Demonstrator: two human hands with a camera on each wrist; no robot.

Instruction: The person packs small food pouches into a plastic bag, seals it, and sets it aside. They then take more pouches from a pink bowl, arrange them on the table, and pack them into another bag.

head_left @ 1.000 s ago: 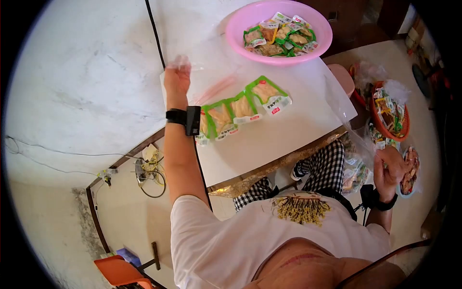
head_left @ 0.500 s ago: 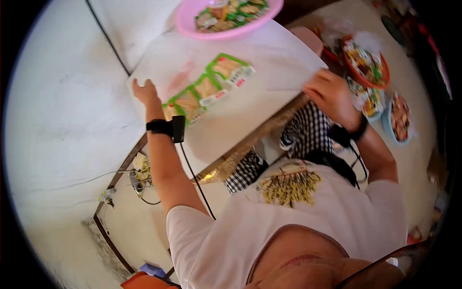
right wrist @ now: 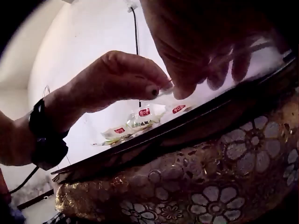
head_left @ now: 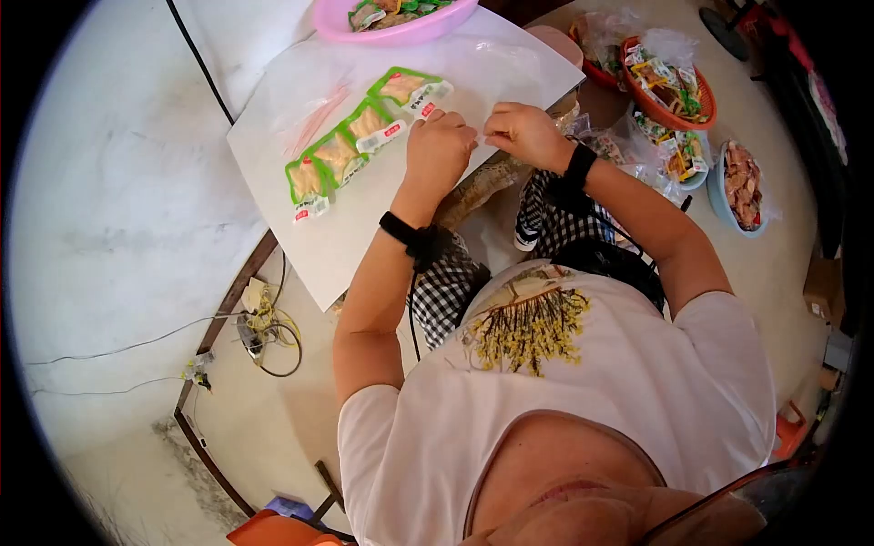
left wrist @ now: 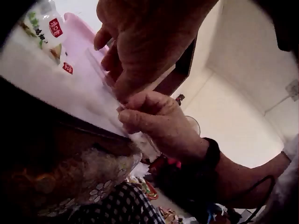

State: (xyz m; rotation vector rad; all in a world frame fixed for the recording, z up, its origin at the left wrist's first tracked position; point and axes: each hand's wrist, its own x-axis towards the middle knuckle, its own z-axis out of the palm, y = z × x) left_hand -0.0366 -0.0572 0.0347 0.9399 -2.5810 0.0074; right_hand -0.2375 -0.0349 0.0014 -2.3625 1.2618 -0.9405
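Observation:
Near the table's front edge, my left hand and right hand meet with fingertips close together. Between them they pinch the edge of a clear plastic bag. Its thin film shows at the fingertips in both wrist views; much of it is hard to make out. Several green-edged food packets, with pale contents behind clear windows, lie in a slanting row on the white table. The far packet is just beyond my left hand.
A pink basin of similar packets stands at the table's back. Thin pinkish strips lie left of the row. On the floor to the right are an orange basket of packets and a light-blue bowl of reddish-brown pieces.
My right hand has come up from beside the table with the plastic. My left hand has moved from the table's left side to meet it, and both now pinch the bag. The view has shifted.

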